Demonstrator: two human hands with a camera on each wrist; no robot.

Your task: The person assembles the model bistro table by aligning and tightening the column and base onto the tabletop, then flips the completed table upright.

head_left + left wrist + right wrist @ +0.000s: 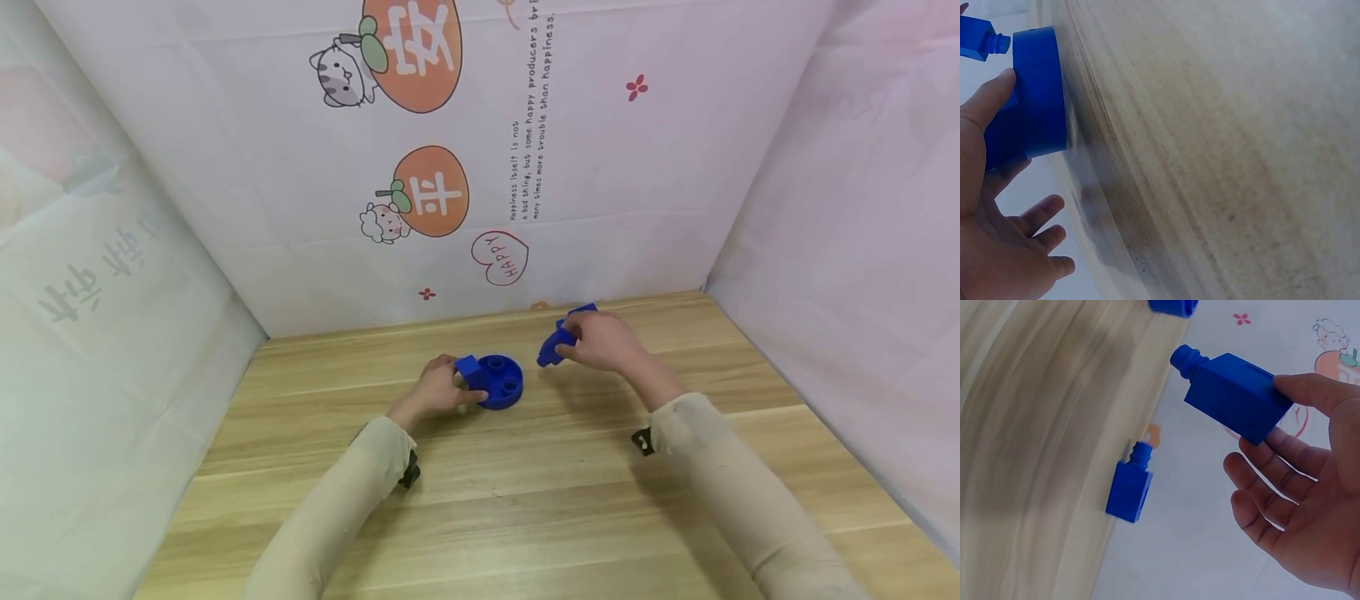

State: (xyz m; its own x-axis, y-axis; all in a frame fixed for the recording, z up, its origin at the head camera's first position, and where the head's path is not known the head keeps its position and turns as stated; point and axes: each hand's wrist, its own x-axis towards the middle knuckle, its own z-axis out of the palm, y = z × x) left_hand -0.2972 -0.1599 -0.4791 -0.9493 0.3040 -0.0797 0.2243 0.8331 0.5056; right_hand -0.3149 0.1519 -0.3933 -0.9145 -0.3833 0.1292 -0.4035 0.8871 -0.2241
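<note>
My left hand [438, 389] grips a round blue holder [504, 403] by its left side, thumb in front and fingers behind. This shallow holder has a raised rim, two ring-shaped sockets inside and a square block on its left. In the left wrist view the blue holder [1041, 94] stands at the tabletop. My right hand [606, 342] pinches a small blue square bottle [1235, 397] by its base end, between thumb and fingers. Its ridged neck points down and left, towards the holder. A second blue bottle [1130, 490] stands on the table just behind my right hand.
A wooden tabletop [502, 500] lies beneath both hands. White printed cloth [585, 167] rises as a wall at the back, close behind the second bottle. More white cloth stands at the left [97, 333] and right [840, 250].
</note>
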